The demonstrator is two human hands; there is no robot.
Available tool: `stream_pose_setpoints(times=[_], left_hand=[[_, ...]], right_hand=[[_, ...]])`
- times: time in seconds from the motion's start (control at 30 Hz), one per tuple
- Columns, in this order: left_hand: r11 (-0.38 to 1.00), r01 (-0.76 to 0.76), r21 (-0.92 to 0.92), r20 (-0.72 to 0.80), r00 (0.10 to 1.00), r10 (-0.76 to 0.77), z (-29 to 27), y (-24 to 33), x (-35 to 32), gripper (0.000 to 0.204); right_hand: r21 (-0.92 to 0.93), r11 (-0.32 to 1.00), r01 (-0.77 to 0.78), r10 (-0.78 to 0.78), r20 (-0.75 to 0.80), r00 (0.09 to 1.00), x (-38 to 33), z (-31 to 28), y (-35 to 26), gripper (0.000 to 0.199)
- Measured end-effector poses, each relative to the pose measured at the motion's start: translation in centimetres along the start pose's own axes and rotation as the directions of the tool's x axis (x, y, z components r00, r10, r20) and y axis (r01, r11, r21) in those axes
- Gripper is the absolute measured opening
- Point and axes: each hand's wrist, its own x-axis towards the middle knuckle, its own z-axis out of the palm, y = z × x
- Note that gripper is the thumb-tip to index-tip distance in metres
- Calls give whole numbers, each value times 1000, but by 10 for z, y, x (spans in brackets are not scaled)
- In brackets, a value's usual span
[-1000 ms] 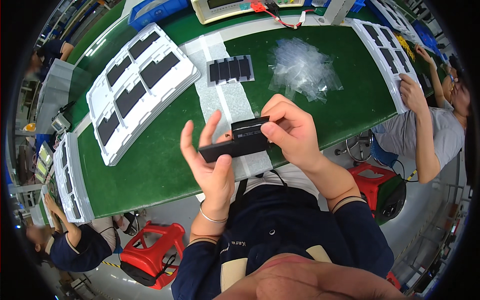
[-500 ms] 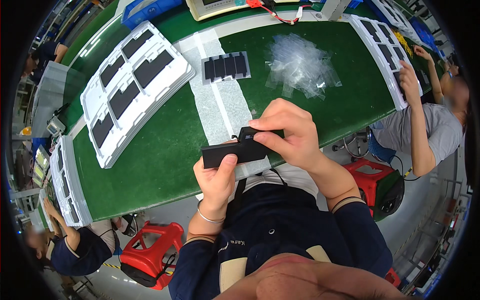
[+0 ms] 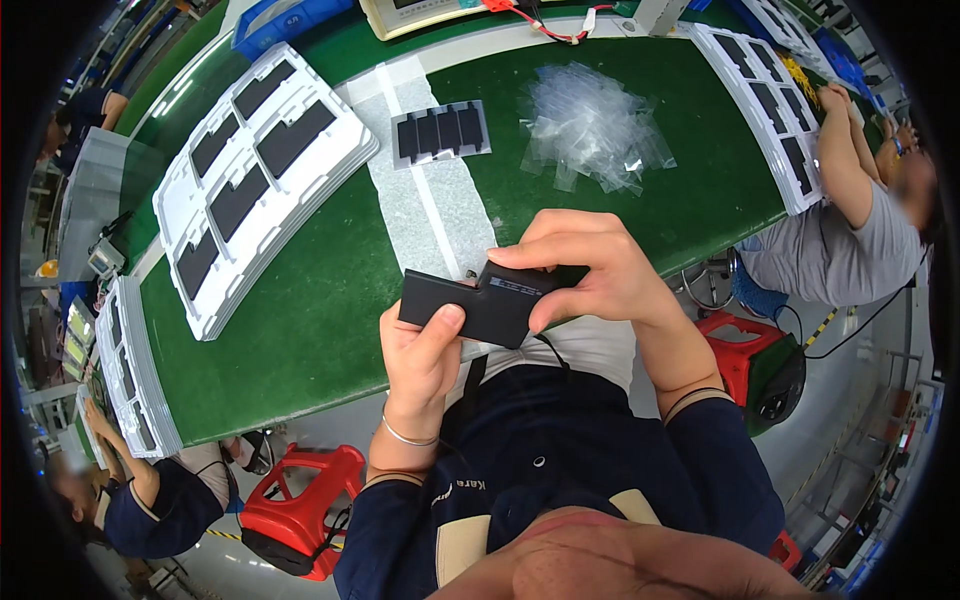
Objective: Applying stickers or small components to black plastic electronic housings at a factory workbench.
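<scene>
A flat black battery pack with a stepped, L-like outline is held up in front of me, over the near edge of the bench. A small connector sticks up at its notch, and pale print runs along the right part. My left hand grips its left end, thumb on the upper face. My right hand pinches the right end between thumb and fingers. Just beyond lies a sheet with several black adhesive strips, on a light cloth runner. To its right spreads a heap of clear film pieces.
A stack of white trays holding similar black packs stands on the green bench at left. More trays are at far right, beside a co-worker. A blue bin sits at the back. Red stools flank me.
The battery pack has tilted so that more of its broad face shows. My right thumb has moved from its face toward its lower right edge. The right co-worker's raised hand has moved back.
</scene>
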Motion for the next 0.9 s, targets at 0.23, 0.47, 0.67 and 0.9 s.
stream_pose_setpoints(times=[0.23, 0.47, 0.67, 0.9], left_hand=[[995, -52, -86, -23, 998, 50, -1, -2, 2, 21], [997, -81, 1, -56, 995, 81, 1, -4, -1, 22], [978, -95, 188, -65, 992, 109, -2, -10, -5, 20], [954, -140, 266, -78, 983, 166, -4, -12, -4, 23]], right_hand=[[92, 995, 26, 0, -267, 964, -13, 28, 14, 42], [433, 897, -89, 165, -141, 976, -4, 15, 17, 49], [746, 446, -495, 490, 260, 832, 3, -2, 19, 19], [562, 722, -403, 433, 88, 897, -1, 4, 16, 15]])
